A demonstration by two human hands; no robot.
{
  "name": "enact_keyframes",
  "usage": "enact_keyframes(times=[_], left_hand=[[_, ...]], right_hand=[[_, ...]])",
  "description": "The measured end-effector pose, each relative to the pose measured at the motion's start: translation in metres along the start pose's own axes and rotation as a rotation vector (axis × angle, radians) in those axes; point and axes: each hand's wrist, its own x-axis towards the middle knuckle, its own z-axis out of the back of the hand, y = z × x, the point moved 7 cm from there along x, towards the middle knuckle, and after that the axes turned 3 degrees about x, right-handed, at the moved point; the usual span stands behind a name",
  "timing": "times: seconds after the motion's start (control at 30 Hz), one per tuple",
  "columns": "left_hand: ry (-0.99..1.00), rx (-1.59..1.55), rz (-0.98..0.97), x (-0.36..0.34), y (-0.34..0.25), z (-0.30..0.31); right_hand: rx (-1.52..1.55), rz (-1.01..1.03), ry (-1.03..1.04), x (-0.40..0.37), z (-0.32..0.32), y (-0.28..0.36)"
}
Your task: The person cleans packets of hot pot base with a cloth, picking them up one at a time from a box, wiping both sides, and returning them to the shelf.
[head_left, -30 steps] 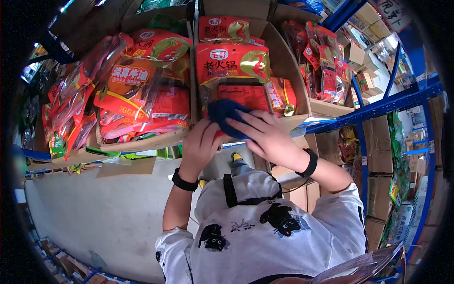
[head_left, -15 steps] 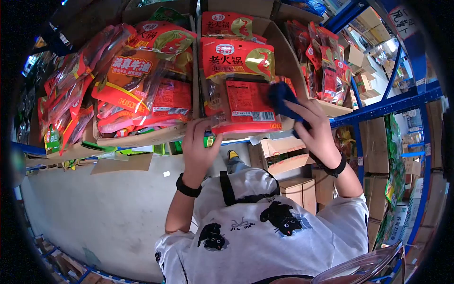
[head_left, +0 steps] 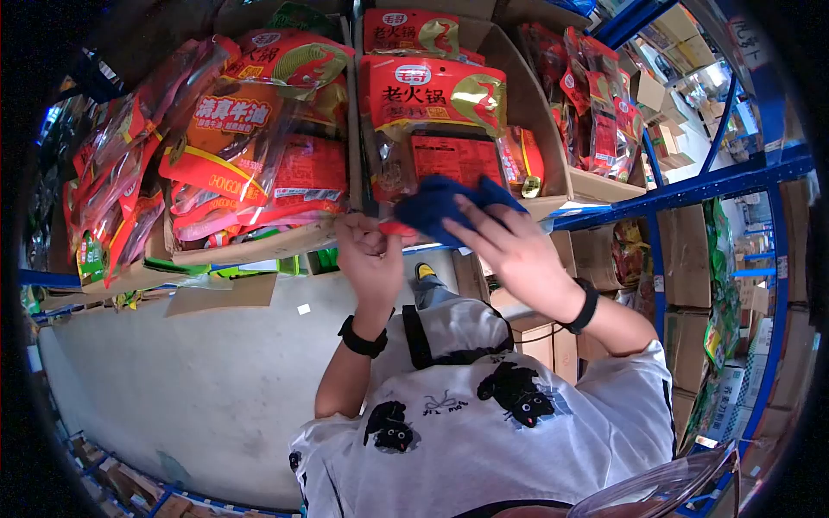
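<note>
A red seasoning packet [head_left: 439,108] with a gold pattern lies in the middle cardboard box [head_left: 535,112]. My right hand [head_left: 518,255] presses a dark blue cloth [head_left: 436,207] over the lower edge of this packet, at the front of the box. The cloth hides part of the packet's lower end. Left of the cloth, my left hand [head_left: 367,250] has its fingers curled and pinched on the packet's lower left corner, where a bit of red shows. Orange and red packets [head_left: 229,125] fill the box to the left.
More red packets [head_left: 596,104] stand in a box at the right. A blue shelf beam [head_left: 691,194] runs below it. Cartons [head_left: 686,259] and green packets [head_left: 721,293] sit on lower shelves at the right. Grey floor [head_left: 173,371] shows at the lower left.
My right hand has moved the cloth left and down, from the packet's right side to its lower edge. My left hand has closed more tightly at the corner. The packet has shifted slightly.
</note>
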Motion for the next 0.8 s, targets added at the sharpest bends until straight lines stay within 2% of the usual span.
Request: enact_keyframes(times=[0.03,0.17,0.23,0.3,0.33,0.37,0.43,0.5,0.57,0.6,0.67,0.73,0.77,0.8], left_hand=[[-0.021,-0.199,0.077,0.0,0.005,0.0],[0.018,-0.167,0.121,-0.002,0.005,-0.003],[0.058,-0.024,0.017,-0.005,0.001,-0.005],[0.096,-0.04,0.015,-0.004,-0.003,-0.007],[0.129,-0.061,0.013,-0.002,-0.005,-0.01],[0.13,-0.064,0.005,0.002,-0.011,-0.007],[0.17,0.411,-0.328,0.009,-0.04,-0.003],[0.108,0.38,-0.286,0.02,-0.024,0.011],[0.111,-0.074,-0.034,0.036,-0.005,0.02],[0.153,0.099,-0.05,0.04,-0.013,0.025],[0.108,0.151,-0.059,0.04,-0.014,0.027],[0.06,0.202,-0.069,0.033,-0.015,0.026],[-0.059,0.128,-0.04,0.021,-0.013,0.026],[-0.177,0.053,-0.01,0.009,-0.013,0.027]], right_hand=[[-0.02,-0.027,0.002,-0.009,0.0,-0.009],[-0.04,-0.122,0.088,-0.044,-0.004,-0.041],[-0.027,-0.135,0.091,-0.046,0.006,-0.052],[-0.068,-0.207,0.081,-0.048,0.01,-0.077],[0.1,-0.331,0.072,-0.044,0.017,-0.091],[0.184,-0.362,0.017,-0.041,0.02,-0.105],[0.289,-0.379,-0.035,-0.033,0.031,-0.112],[0.317,-0.327,-0.055,-0.02,0.048,-0.108],[0.351,-0.284,-0.078,-0.01,0.053,-0.104],[0.432,-0.305,-0.118,-0.007,0.053,-0.106],[0.641,-0.363,-0.213,0.001,0.049,-0.106],[0.561,-0.299,-0.253,0.008,0.035,-0.089],[0.502,-0.263,-0.26,0.011,0.03,-0.072],[0.419,-0.161,-0.179,0.014,0.014,-0.054]])
